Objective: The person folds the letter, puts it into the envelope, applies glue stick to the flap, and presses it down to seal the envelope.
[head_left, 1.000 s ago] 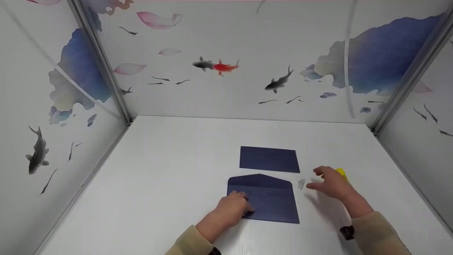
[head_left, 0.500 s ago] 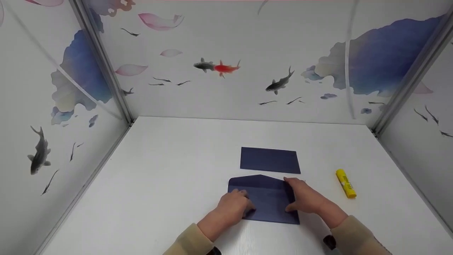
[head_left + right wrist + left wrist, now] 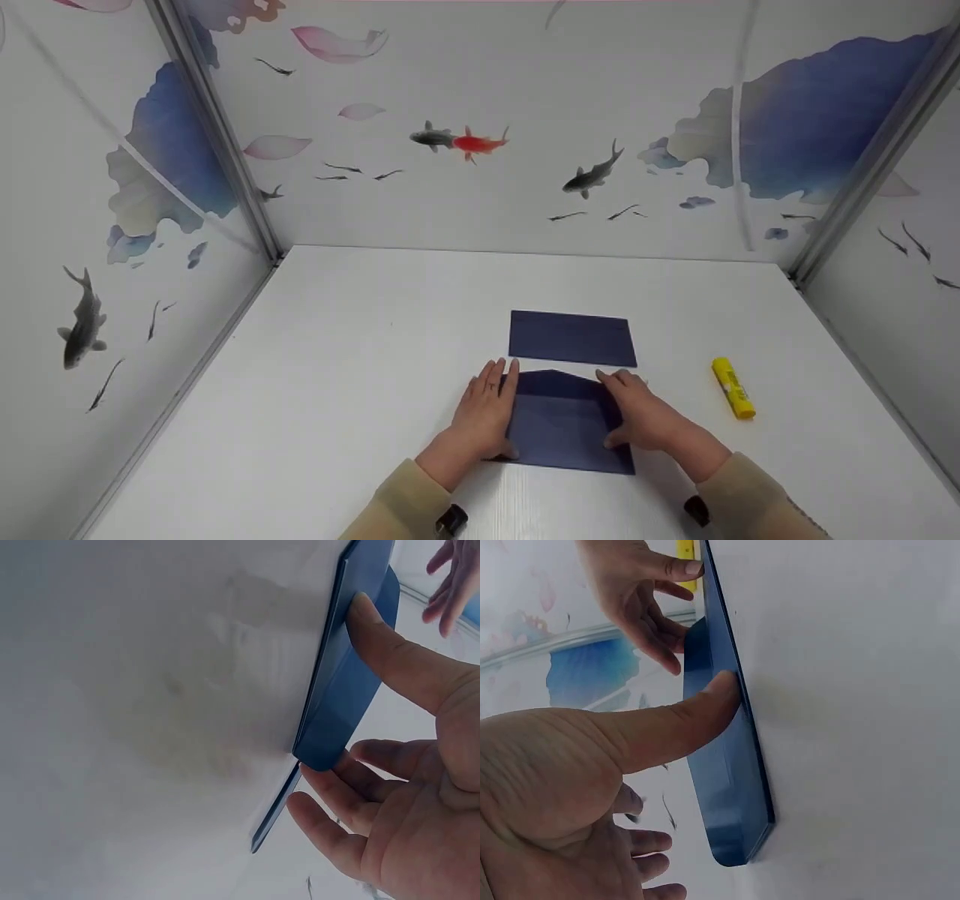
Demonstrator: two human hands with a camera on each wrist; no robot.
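A dark blue envelope [image 3: 566,427] lies flat in front of me, its pointed flap [image 3: 553,383] spread away from me. Over its left side rests my left hand [image 3: 480,412], fingers straight; in the left wrist view the left thumb [image 3: 682,716] touches the envelope's surface. My right hand [image 3: 641,412] is at the right edge, fingers loosely bent beside the flap's corner. The right thumb [image 3: 397,652] presses on the envelope in the right wrist view. Just beyond it lies a second dark blue envelope [image 3: 572,339], its flap not visible.
A yellow glue stick [image 3: 733,388] lies on the white table [image 3: 360,337] to the right of my right hand. White panels [image 3: 480,195] printed with fish and petals enclose the table at the back and sides.
My right hand has left the glue stick and come left onto the envelope's right side. My left hand has shifted to the left side, its fingers straightening forward.
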